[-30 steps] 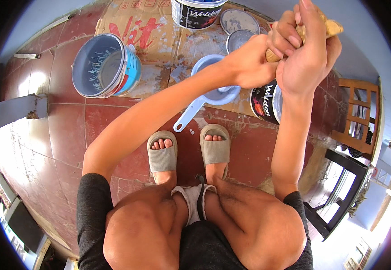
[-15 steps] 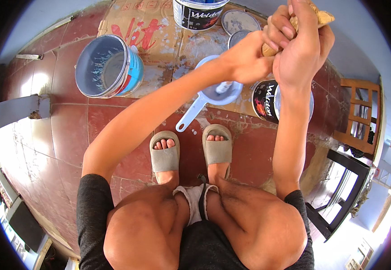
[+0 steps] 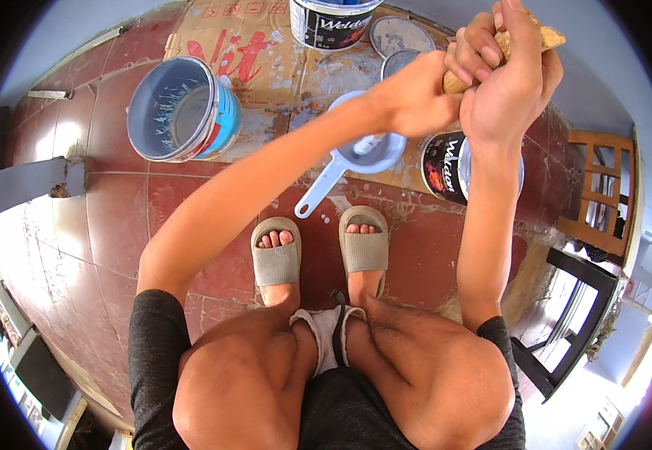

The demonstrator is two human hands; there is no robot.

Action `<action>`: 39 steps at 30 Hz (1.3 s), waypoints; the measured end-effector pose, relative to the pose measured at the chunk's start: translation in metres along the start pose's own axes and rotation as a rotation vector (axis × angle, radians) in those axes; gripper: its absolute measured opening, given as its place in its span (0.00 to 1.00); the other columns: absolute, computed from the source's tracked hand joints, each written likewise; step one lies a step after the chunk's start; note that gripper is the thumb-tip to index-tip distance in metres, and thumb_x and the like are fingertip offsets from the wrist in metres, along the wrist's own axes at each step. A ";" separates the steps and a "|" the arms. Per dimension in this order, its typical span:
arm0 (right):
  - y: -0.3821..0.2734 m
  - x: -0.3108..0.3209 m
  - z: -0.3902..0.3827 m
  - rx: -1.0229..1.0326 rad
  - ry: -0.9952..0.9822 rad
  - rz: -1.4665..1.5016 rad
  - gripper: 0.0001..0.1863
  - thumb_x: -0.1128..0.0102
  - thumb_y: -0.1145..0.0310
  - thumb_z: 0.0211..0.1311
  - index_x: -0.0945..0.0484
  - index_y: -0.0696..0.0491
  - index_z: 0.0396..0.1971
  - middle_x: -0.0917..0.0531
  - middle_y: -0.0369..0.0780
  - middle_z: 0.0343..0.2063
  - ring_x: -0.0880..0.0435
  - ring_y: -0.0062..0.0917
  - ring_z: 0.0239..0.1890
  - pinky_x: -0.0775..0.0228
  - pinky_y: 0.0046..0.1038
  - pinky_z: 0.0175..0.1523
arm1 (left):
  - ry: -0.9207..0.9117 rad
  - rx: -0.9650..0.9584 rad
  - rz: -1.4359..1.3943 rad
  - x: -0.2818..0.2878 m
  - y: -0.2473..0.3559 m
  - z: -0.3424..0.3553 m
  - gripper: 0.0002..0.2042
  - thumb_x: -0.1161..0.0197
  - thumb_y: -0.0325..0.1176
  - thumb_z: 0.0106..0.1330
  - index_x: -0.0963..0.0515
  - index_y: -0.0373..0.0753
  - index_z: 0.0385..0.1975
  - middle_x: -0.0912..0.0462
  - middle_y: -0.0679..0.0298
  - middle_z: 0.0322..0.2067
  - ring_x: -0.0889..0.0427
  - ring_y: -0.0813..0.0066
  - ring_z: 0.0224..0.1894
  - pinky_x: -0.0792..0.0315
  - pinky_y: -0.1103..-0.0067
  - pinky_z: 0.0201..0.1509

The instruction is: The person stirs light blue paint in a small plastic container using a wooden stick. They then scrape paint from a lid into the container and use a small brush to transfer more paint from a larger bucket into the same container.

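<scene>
My left hand and my right hand are closed together on a pale yellow wooden piece at the upper right. The left hand grips its lower part beside the right hand, whose fingers wrap over it; much of the piece is hidden. Below them, a light blue plastic dipper with a long handle rests on the cardboard, a whitish object inside it partly hidden by my left forearm. A black paint bucket stands just to the right of the dipper, partly behind my right wrist.
Paint-stained cardboard lies on red tiles. On it are a blue-rimmed bucket, another paint bucket at the back and two round lids. A wooden chair and black frame stand at right, a grey beam at left.
Both hands, still gripping the wooden piece, have shifted slightly: inward and up half a second ago, then a little back rightward. The objects on the floor are unchanged.
</scene>
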State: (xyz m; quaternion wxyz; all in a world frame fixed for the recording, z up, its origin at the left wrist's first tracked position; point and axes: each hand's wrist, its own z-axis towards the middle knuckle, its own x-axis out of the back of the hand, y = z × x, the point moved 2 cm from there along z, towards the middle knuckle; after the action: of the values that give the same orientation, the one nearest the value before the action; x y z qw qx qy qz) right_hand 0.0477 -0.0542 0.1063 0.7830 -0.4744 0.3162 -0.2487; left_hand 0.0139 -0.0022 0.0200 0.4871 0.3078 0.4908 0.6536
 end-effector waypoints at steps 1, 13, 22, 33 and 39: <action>0.001 0.001 0.001 0.006 0.018 0.034 0.15 0.48 0.64 0.67 0.35 0.51 0.21 0.38 0.30 0.12 0.46 0.11 0.11 0.55 0.17 0.16 | -0.013 -0.007 0.070 0.002 -0.002 0.001 0.13 0.41 0.36 0.52 0.24 0.30 0.22 0.25 0.43 0.17 0.22 0.50 0.21 0.28 0.66 0.28; 0.004 0.006 -0.003 -0.021 -0.216 0.071 0.12 0.49 0.65 0.67 0.33 0.52 0.24 0.36 0.31 0.13 0.41 0.12 0.12 0.51 0.17 0.17 | 0.121 -0.177 0.065 -0.003 -0.004 -0.013 0.11 0.43 0.35 0.52 0.25 0.31 0.23 0.25 0.47 0.16 0.27 0.56 0.18 0.29 0.67 0.27; 0.017 0.010 0.001 0.195 -0.286 0.050 0.10 0.45 0.70 0.66 0.32 0.54 0.26 0.34 0.29 0.13 0.42 0.08 0.12 0.51 0.14 0.16 | 0.215 -0.236 0.284 0.002 -0.013 -0.006 0.08 0.43 0.31 0.47 0.26 0.31 0.21 0.29 0.45 0.15 0.33 0.42 0.19 0.31 0.65 0.25; 0.033 0.056 0.009 0.098 -0.259 -0.177 0.19 0.49 0.71 0.59 0.28 0.63 0.50 0.19 0.48 0.40 0.19 0.32 0.43 0.28 0.30 0.49 | -0.065 0.040 0.217 0.064 -0.017 0.024 0.17 0.43 0.45 0.66 0.27 0.37 0.42 0.22 0.53 0.28 0.24 0.68 0.29 0.28 0.74 0.33; 0.069 0.096 -0.056 -0.182 -0.267 -0.613 0.29 0.49 0.75 0.54 0.33 0.63 0.59 0.25 0.48 0.56 0.27 0.32 0.59 0.39 0.31 0.64 | 0.323 -0.202 0.350 0.017 -0.006 -0.003 0.09 0.43 0.31 0.58 0.25 0.33 0.21 0.23 0.54 0.17 0.24 0.56 0.17 0.30 0.67 0.23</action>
State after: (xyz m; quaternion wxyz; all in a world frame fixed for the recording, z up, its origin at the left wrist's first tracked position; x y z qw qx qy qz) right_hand 0.0775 -0.1238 -0.0004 0.6609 -0.6434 0.0748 -0.3790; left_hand 0.0075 0.0128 0.0124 0.3101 0.2294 0.4337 0.8144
